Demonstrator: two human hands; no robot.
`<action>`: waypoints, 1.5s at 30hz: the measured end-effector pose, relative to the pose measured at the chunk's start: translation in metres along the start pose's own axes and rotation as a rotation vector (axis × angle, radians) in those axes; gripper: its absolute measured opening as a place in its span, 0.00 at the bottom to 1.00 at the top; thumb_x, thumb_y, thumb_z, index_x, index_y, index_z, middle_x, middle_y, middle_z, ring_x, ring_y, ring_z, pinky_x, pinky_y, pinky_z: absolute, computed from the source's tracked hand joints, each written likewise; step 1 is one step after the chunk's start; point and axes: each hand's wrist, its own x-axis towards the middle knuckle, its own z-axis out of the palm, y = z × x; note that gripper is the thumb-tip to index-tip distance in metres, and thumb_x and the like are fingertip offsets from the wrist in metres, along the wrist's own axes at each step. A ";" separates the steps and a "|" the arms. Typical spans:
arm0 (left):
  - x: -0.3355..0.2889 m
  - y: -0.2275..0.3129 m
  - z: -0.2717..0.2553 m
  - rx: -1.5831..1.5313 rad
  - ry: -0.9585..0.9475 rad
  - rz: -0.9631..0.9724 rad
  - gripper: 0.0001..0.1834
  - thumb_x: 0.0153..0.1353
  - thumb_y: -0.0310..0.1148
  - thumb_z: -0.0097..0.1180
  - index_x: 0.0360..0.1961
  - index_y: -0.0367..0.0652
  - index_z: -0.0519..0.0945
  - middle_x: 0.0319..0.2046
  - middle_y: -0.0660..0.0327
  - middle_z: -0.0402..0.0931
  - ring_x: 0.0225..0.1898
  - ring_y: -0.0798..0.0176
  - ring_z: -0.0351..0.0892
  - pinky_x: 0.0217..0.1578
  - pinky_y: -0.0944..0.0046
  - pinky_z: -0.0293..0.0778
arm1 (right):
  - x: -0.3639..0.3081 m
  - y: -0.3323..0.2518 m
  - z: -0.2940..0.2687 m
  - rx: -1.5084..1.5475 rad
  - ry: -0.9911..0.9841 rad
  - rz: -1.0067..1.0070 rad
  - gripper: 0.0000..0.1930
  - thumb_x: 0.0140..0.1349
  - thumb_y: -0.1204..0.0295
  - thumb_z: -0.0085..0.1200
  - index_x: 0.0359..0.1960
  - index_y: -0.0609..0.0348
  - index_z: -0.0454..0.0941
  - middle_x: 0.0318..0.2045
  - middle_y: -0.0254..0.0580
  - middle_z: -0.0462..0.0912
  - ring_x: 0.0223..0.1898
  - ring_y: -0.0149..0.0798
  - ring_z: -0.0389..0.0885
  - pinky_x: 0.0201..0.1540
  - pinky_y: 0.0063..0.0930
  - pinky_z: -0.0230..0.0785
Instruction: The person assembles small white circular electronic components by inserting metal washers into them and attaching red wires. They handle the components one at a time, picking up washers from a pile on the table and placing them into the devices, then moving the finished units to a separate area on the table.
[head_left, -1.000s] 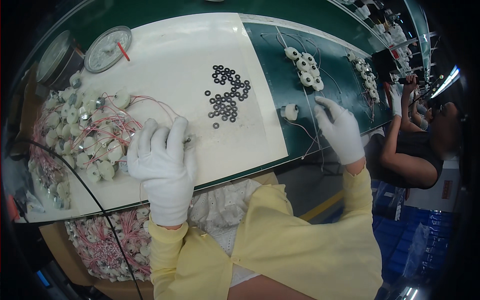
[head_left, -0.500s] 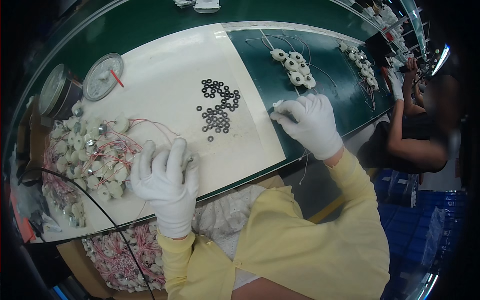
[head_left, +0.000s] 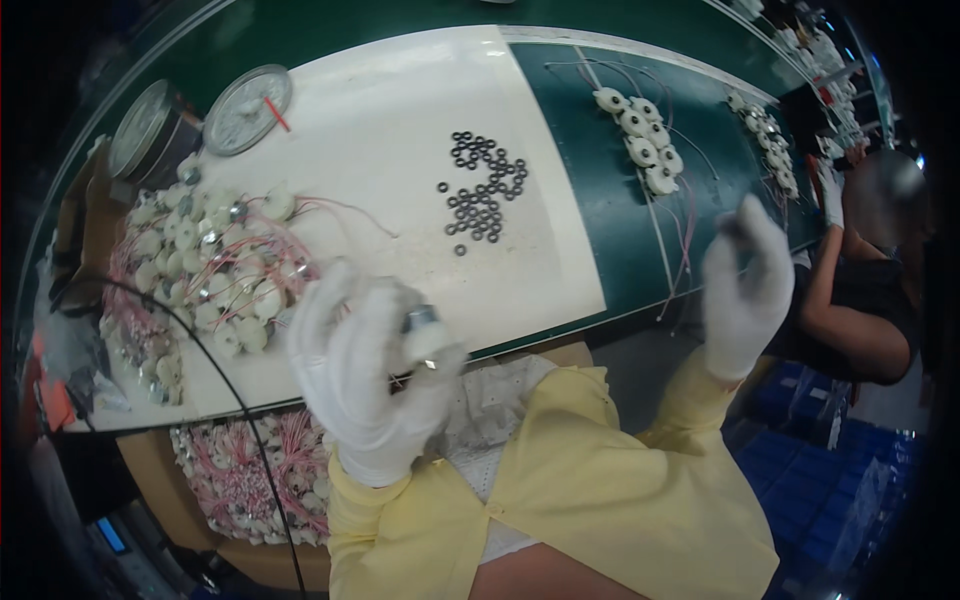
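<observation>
My left hand (head_left: 375, 375), in a white glove, is raised in front of the table's near edge. Its fingers curl round a small white round part with a silver metal end (head_left: 422, 325), partly hidden by the glove. My right hand (head_left: 748, 290), gloved too, hovers past the table edge at the right. Its thumb and forefinger stand apart, slightly blurred, and I see nothing between them. A cluster of white round parts with dark centres (head_left: 642, 150) and trailing wires lies on the green surface nearby. Small black rings (head_left: 478, 215) are scattered on the white sheet (head_left: 380, 120).
At left lies a heap of white parts with pink wires (head_left: 230, 270); behind it are a round tin (head_left: 150, 130) and its lid (head_left: 245, 110). A black cable (head_left: 190, 335) crosses there. More wired parts fill a carton (head_left: 255, 480) below. A co-worker's arm (head_left: 822, 285) is at right.
My right hand has drawn back to the right from the cluster, uncovering a white part at its near end. My left hand has turned, bringing the held part's silver end into view. The view has shifted.
</observation>
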 end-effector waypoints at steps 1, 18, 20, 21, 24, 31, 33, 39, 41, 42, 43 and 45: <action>0.006 0.009 -0.006 -0.034 -0.035 0.015 0.32 0.55 0.38 0.72 0.60 0.38 0.79 0.41 0.58 0.84 0.55 0.45 0.79 0.58 0.42 0.72 | -0.013 -0.012 0.014 0.086 -0.093 -0.115 0.23 0.56 0.81 0.67 0.56 0.64 0.83 0.43 0.44 0.86 0.40 0.37 0.83 0.46 0.30 0.75; 0.078 -0.103 -0.011 0.655 -0.088 0.123 0.12 0.58 0.37 0.68 0.40 0.43 0.86 0.28 0.59 0.83 0.40 0.52 0.83 0.46 0.47 0.71 | -0.019 0.023 0.048 1.787 -0.740 0.713 0.45 0.77 0.37 0.40 0.68 0.77 0.70 0.20 0.40 0.77 0.13 0.27 0.59 0.21 0.23 0.53; 0.081 -0.116 -0.008 0.892 -0.279 0.023 0.10 0.60 0.38 0.67 0.38 0.43 0.87 0.25 0.58 0.83 0.39 0.52 0.83 0.47 0.47 0.69 | -0.016 0.024 0.035 1.520 -0.702 0.714 0.42 0.80 0.40 0.35 0.60 0.78 0.76 0.19 0.41 0.77 0.13 0.28 0.58 0.21 0.24 0.52; 0.077 -0.114 -0.005 0.877 -0.280 0.023 0.09 0.60 0.38 0.67 0.36 0.44 0.86 0.25 0.58 0.84 0.40 0.51 0.84 0.46 0.48 0.71 | -0.014 0.025 0.029 1.386 -0.698 0.718 0.41 0.81 0.42 0.33 0.57 0.79 0.79 0.18 0.42 0.77 0.12 0.29 0.58 0.21 0.24 0.52; 0.068 -0.085 0.007 0.743 -0.291 0.047 0.07 0.59 0.38 0.67 0.33 0.48 0.85 0.27 0.59 0.85 0.42 0.49 0.84 0.45 0.49 0.74 | 0.004 0.020 0.013 0.693 -0.671 0.730 0.30 0.80 0.49 0.47 0.46 0.71 0.85 0.22 0.40 0.82 0.17 0.26 0.68 0.25 0.21 0.61; 0.027 -0.027 0.007 0.443 -0.304 0.070 0.14 0.52 0.37 0.70 0.39 0.50 0.82 0.33 0.62 0.81 0.46 0.53 0.83 0.51 0.48 0.74 | -0.004 0.009 0.080 -0.026 -0.666 -0.164 0.13 0.63 0.67 0.71 0.42 0.64 0.85 0.28 0.44 0.87 0.29 0.29 0.85 0.32 0.26 0.75; 0.020 -0.019 0.006 0.434 -0.266 0.055 0.15 0.51 0.36 0.70 0.41 0.51 0.82 0.36 0.63 0.80 0.48 0.54 0.82 0.51 0.48 0.74 | -0.005 0.009 0.081 0.040 -0.730 -0.010 0.13 0.64 0.69 0.69 0.44 0.65 0.85 0.32 0.45 0.88 0.31 0.30 0.87 0.34 0.26 0.77; -0.009 -0.016 0.020 0.249 -0.214 0.175 0.20 0.50 0.40 0.72 0.45 0.52 0.84 0.35 0.63 0.76 0.49 0.54 0.80 0.52 0.48 0.74 | -0.004 -0.001 0.092 0.389 -0.831 0.300 0.13 0.68 0.76 0.63 0.52 0.66 0.84 0.39 0.46 0.90 0.35 0.32 0.89 0.38 0.25 0.79; -0.014 -0.015 0.025 0.212 -0.223 0.154 0.20 0.50 0.41 0.72 0.45 0.51 0.83 0.34 0.63 0.75 0.49 0.53 0.80 0.52 0.47 0.74 | -0.003 -0.002 0.094 0.368 -0.837 0.266 0.13 0.68 0.77 0.62 0.53 0.66 0.83 0.39 0.46 0.90 0.35 0.31 0.89 0.38 0.24 0.79; -0.017 -0.015 0.027 0.193 -0.226 0.143 0.20 0.50 0.41 0.72 0.45 0.51 0.83 0.34 0.63 0.75 0.48 0.53 0.80 0.52 0.47 0.74 | -0.002 -0.002 0.095 0.350 -0.839 0.246 0.14 0.68 0.77 0.62 0.54 0.66 0.83 0.38 0.45 0.90 0.34 0.31 0.89 0.38 0.24 0.79; -0.017 -0.015 0.027 0.164 -0.230 0.122 0.21 0.50 0.42 0.72 0.45 0.50 0.83 0.34 0.63 0.75 0.48 0.53 0.80 0.52 0.47 0.74 | -0.001 -0.003 0.096 0.337 -0.840 0.224 0.14 0.68 0.76 0.62 0.54 0.66 0.83 0.38 0.45 0.90 0.34 0.31 0.88 0.38 0.24 0.78; -0.017 -0.017 0.027 0.105 -0.236 0.082 0.21 0.50 0.42 0.72 0.45 0.49 0.83 0.34 0.62 0.75 0.48 0.53 0.81 0.52 0.47 0.74 | 0.004 -0.009 0.098 0.265 -0.873 0.214 0.14 0.67 0.77 0.62 0.54 0.65 0.83 0.37 0.45 0.90 0.34 0.32 0.89 0.37 0.25 0.79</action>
